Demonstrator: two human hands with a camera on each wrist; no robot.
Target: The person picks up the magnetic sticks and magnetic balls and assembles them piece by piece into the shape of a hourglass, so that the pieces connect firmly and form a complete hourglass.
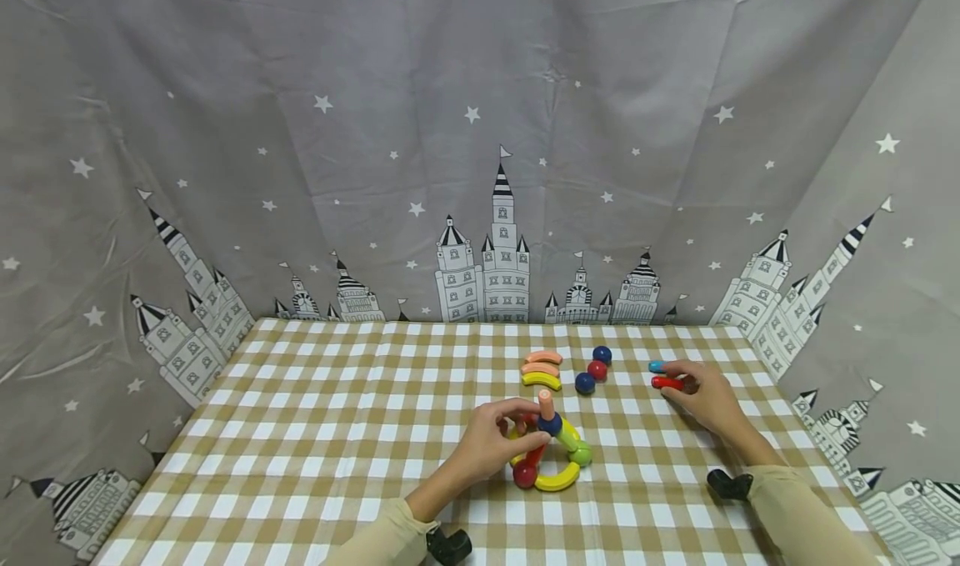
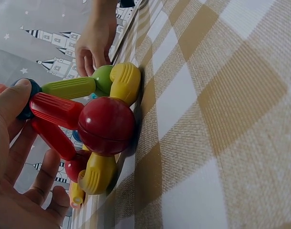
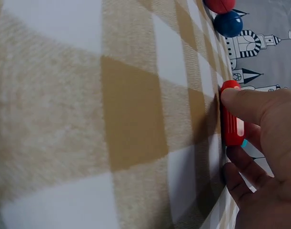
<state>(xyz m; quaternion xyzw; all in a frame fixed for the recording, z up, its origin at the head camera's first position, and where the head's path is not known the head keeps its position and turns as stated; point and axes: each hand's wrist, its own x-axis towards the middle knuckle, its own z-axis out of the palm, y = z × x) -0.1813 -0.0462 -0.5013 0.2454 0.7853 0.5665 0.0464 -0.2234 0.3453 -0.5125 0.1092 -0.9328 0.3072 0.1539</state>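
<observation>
In the head view my left hand (image 1: pixel 487 437) pinches the dark blue ball (image 1: pixel 550 425) at the top of a magnetic-rod pyramid. A peach rod (image 1: pixel 546 403) stands up from that ball. Red rods (image 2: pixel 56 110) and a green rod (image 2: pixel 69 88) slope down to red balls (image 2: pixel 107 125) and a green ball (image 1: pixel 581 453). Curved yellow pieces (image 1: pixel 557 477) link the balls at the base, on the cloth. Over to the right, my right hand (image 1: pixel 705 395) pinches a red rod (image 3: pixel 232 114) between thumb and fingers, low at the cloth. A light blue rod (image 1: pixel 657 367) lies just behind it.
Behind the pyramid lie two curved peach pieces (image 1: pixel 543 357) and a curved yellow piece (image 1: pixel 541 380). Two dark blue balls (image 1: pixel 585 383) and a red ball (image 1: pixel 597 370) sit beside them. A checked cloth (image 1: pixel 337 433) covers the table, with a grey printed curtain (image 1: pixel 375 174) around its back.
</observation>
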